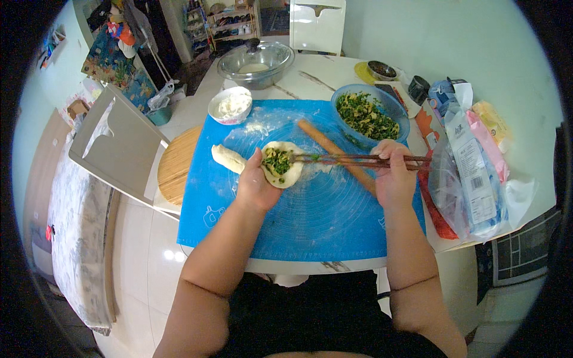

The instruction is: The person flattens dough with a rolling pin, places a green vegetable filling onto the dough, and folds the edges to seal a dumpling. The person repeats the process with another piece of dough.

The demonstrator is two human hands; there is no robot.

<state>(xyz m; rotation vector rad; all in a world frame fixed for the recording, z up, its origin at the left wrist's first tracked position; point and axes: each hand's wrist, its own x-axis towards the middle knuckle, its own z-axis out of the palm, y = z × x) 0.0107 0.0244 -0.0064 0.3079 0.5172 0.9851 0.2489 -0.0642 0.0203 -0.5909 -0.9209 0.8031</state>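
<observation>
My left hand (257, 188) holds a round dough wrapper (293, 175) with chopped green and yellow filling (276, 162) heaped on it. In my right hand (395, 172) is a pair of dark wooden chopsticks (347, 160), their tips touching the filling. A roll of dough (227, 159) lies just left of my left hand on the blue silicone mat (313, 223). Below the chopsticks a wooden rolling pin (320, 138) lies slantwise on the floured mat. Beyond my right hand stands a blue plastic bowl (405, 129) of the same kind of filling.
A bowl of flour (230, 105) sits at the mat's far left corner. Behind it stands a lidded glass bowl (256, 65). Plastic packages (476, 179) crowd the table's right side. A round wooden board (179, 165) rests on a chair (121, 138) at left.
</observation>
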